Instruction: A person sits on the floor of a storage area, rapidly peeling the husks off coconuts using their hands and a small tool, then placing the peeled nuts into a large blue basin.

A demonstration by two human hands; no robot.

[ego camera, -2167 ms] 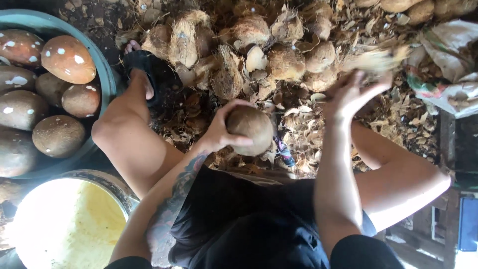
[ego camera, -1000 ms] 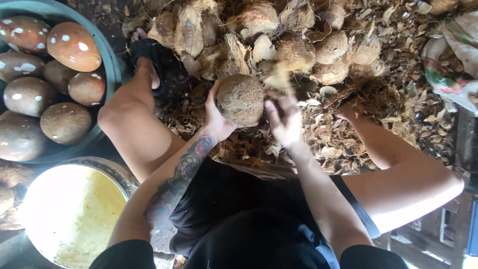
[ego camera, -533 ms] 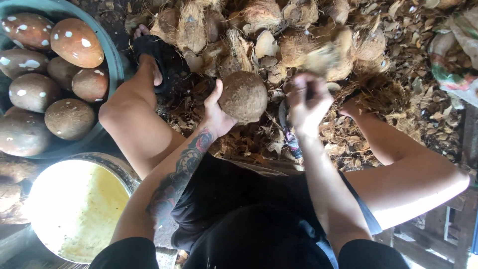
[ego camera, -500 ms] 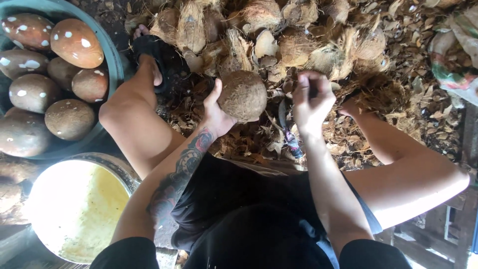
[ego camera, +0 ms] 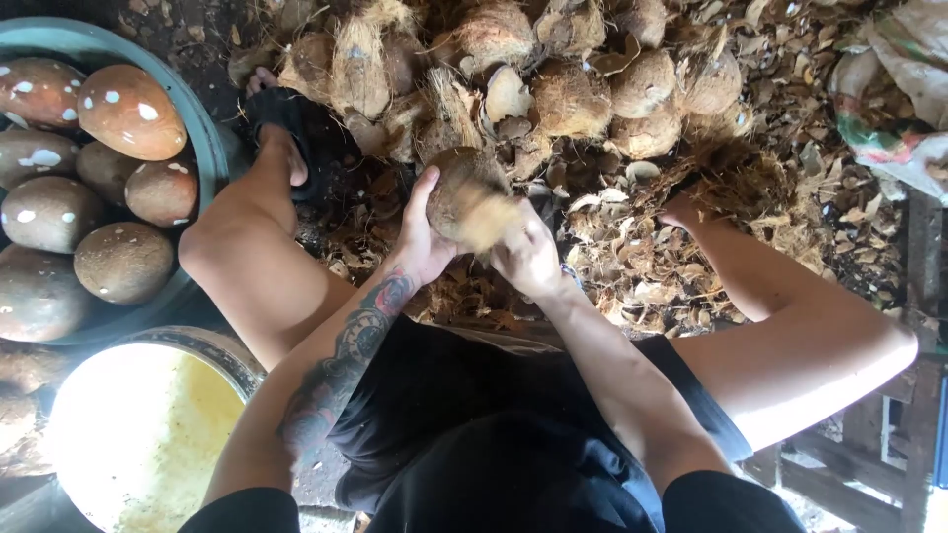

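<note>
My left hand (ego camera: pixel 423 242) grips a round brown coconut (ego camera: pixel 462 190) from its left side, holding it above the husk litter between my knees. Against the coconut's lower right side lies my right hand (ego camera: pixel 528 259), fingers closed on a blurred strip of husk fibre (ego camera: pixel 491 219). I cannot see whether a tool is in that hand. My tattooed left forearm runs down to the left hand.
A blue-green basin (ego camera: pixel 207 148) at the left holds several peeled brown coconuts. A round tub of yellowish liquid (ego camera: pixel 138 434) sits at the lower left. A pile of husked coconuts (ego camera: pixel 573 89) and dry husk scraps lies ahead. A cloth bundle (ego camera: pixel 899 99) is at the right.
My right hand swung out to the right, then came back to the coconut and now presses on its lower right side. The left hand has kept hold of the coconut, turning it slightly.
</note>
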